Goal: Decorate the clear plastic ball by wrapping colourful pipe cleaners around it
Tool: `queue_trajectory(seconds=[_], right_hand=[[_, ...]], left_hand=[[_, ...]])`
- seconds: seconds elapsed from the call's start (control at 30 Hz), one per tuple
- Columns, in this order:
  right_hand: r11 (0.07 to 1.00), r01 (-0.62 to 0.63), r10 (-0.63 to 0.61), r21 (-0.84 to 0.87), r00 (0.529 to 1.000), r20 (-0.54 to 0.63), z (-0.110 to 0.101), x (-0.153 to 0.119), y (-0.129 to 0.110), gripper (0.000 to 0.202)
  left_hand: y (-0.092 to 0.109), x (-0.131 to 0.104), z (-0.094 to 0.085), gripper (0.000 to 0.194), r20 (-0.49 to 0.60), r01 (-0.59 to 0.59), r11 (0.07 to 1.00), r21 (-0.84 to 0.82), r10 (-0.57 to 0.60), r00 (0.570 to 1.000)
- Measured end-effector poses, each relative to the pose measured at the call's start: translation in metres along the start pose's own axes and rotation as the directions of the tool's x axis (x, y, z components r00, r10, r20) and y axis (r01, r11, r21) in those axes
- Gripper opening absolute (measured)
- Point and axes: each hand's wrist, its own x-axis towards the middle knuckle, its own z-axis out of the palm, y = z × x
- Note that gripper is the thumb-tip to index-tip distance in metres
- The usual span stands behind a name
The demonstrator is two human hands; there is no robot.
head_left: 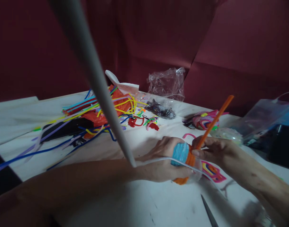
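My left hand (158,160) is wrapped round a rounded object (179,154) with blue and orange bands; its lower right part looks clear. Between the thumb and fingers of my right hand (213,151) is an orange strip (216,118), its free end slanting up to the right. The lower end of this strip meets the orange band on the object. A thin white cord (194,168) passes over my left hand and in front of the object. Most of the object's left side is hidden by my fingers.
Colourful pipe cleaners (87,113) lie piled at the left on the white table (106,205). A clear plastic bag (167,83) stands at the back. A pointed blade (209,211) lies in front, and a blurred pale rod (94,75) crosses the view. Dark red sheets rise behind.
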Motion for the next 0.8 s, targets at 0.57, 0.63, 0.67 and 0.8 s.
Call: queue_trajectory(seconds=[0.57,0.63,0.67,0.8], right_hand=[[0.88,-0.213,0.036,0.424,0.921,0.388,0.003,-0.005,-0.002,0.043],[0.914,-0.162,0.031,0.372,0.943,0.332,0.003,-0.005,-0.005,0.05],[0.929,-0.138,0.029,0.342,0.952,0.304,0.003,-0.006,-0.005,0.054],[0.976,-0.029,-0.034,0.217,0.959,0.281,0.002,-0.011,0.006,0.062]], left_hand=[[-0.016,-0.008,0.012,0.071,-0.021,-0.129,0.992,-0.004,0.128,0.991],[-0.018,-0.007,0.014,0.076,-0.021,-0.122,0.992,0.012,0.122,0.992],[-0.018,-0.007,0.014,0.079,-0.021,-0.115,0.993,0.018,0.116,0.993],[-0.014,-0.007,0.008,0.073,-0.013,-0.108,0.994,0.007,0.108,0.994]])
